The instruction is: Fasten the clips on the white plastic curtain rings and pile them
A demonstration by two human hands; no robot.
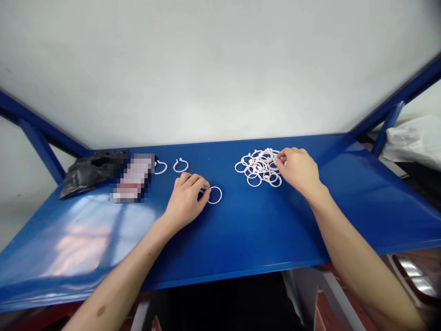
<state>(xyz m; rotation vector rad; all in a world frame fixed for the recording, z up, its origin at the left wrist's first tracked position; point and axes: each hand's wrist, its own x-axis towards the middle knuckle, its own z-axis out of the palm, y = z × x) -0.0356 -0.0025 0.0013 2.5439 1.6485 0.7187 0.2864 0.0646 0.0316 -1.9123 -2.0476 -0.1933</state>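
My left hand (188,195) pinches a white plastic ring (215,195) by its left side, low over the blue table. At the right edge of a heap of white rings (258,170), my right hand (299,169) has its thumb and fingers closed on part of a ring; the fingertips hide most of the grip. The heaped rings overlap, and small knobs show on several of them. Behind my left hand lies a single open-ended ring (181,165), with another ring (161,167) farther left, partly hidden by a blurred phone-like object.
The blue table (234,239) meets a pale wall at the back. On its left lie a blurred phone-like object (132,178) and a black plastic bag (91,170). Blue frame posts rise at both sides. A white plastic bag (415,140) sits beyond the right post.
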